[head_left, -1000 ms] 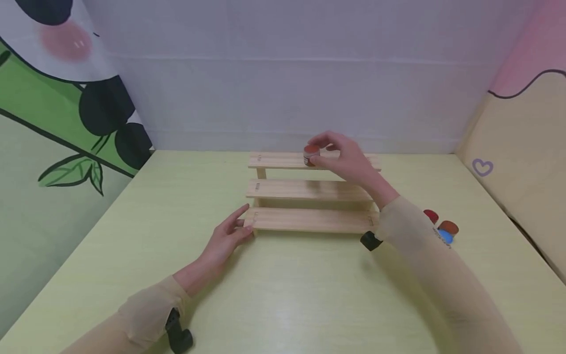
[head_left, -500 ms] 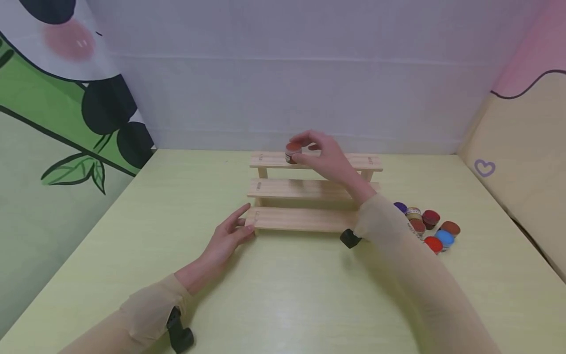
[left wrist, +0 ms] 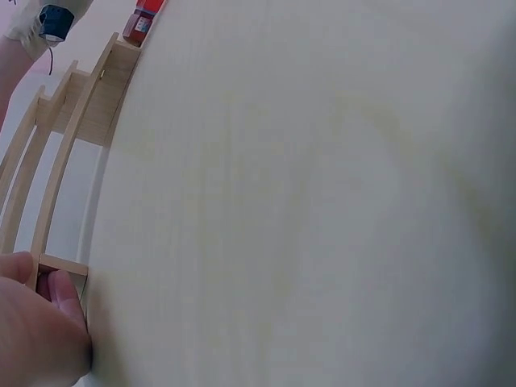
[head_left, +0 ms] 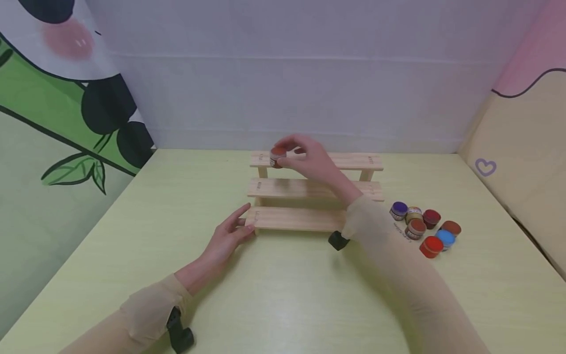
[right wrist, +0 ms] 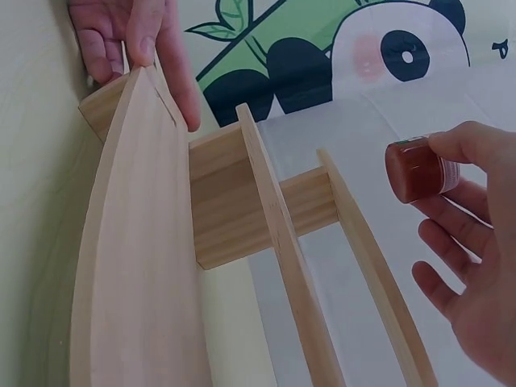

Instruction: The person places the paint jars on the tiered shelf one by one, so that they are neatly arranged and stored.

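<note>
A three-tier wooden shelf [head_left: 296, 219] stands on the table, its steps rising toward the back. My left hand [head_left: 225, 238] grips the left end of the lowest step; the right wrist view shows the thumb [right wrist: 145, 36] on the board's end and fingers on both sides. Between thumb and fingertips, my right hand [head_left: 311, 160] pinches a small jar with reddish-brown contents [head_left: 277, 158] near the left end of the top step. In the right wrist view the jar [right wrist: 415, 171] appears tilted and apart from the wood.
Several small paint-like jars [head_left: 415, 229] with purple, red, brown and blue tops are grouped on the table right of the shelf, by the right sleeve [head_left: 398, 260]. A pale cloth wall [head_left: 283, 98] rises behind; printed panels flank the table.
My right hand has carried the jar leftward along the top step, toward its left end. More of the jars at the right now show. The left hand keeps its place.
</note>
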Available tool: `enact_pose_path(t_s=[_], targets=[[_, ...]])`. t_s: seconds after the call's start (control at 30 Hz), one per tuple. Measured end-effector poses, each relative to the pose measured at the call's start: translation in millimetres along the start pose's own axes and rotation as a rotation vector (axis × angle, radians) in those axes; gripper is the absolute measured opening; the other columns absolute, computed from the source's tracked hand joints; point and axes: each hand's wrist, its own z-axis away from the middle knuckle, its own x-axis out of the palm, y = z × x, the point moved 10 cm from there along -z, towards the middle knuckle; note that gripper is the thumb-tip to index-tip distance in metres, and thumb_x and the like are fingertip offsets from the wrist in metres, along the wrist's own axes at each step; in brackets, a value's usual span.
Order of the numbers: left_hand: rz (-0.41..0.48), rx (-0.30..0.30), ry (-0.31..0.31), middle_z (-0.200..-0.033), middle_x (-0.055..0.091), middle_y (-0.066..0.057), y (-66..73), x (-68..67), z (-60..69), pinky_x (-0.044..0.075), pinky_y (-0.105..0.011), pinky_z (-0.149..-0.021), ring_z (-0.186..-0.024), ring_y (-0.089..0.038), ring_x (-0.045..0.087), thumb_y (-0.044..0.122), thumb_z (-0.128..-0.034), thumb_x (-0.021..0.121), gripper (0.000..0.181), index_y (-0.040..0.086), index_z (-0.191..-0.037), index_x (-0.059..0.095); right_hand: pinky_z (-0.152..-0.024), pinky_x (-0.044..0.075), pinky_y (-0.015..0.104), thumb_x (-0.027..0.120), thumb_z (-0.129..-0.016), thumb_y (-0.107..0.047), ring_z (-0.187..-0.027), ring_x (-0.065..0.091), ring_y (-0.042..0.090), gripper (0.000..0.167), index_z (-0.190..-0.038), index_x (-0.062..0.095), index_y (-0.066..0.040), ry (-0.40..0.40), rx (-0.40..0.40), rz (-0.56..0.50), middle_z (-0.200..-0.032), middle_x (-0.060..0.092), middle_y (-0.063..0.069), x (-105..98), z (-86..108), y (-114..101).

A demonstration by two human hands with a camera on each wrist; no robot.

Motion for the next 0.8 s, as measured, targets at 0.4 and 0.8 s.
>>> enact_pose_path(t_s=[0.4,0.8], targets=[[0.007,0.012,-0.007,-0.118,0.052,-0.006,0.5,-0.5,1.5,0.054,-0.019,-0.093,-0.096,-0.006,0.061,0.011,-0.1,0.056,0.061,0.023,-0.155,0.033,-0.104,0.045,0.036,0.068,-0.093,-0.029,-0.114,0.056,0.008,0.031,-0.123,0.064,-0.021,-0.045,0.017,0.013,-0.117,0.067,-0.007,12.8,-5.0,-7.1],[0.006,0.011,-0.01,-0.123,0.053,-0.009,1.4,-0.6,1.6,0.054,-0.018,-0.094,-0.098,-0.005,0.06,0.011,-0.1,0.056,0.061,0.023,-0.155,0.033,-0.101,0.047,0.034,0.066,-0.094,-0.032,-0.115,0.056,0.008,0.034,-0.127,0.063,-0.021,-0.023,0.014,0.033,-0.121,0.066,-0.007,13.5,-17.7,-8.2]])
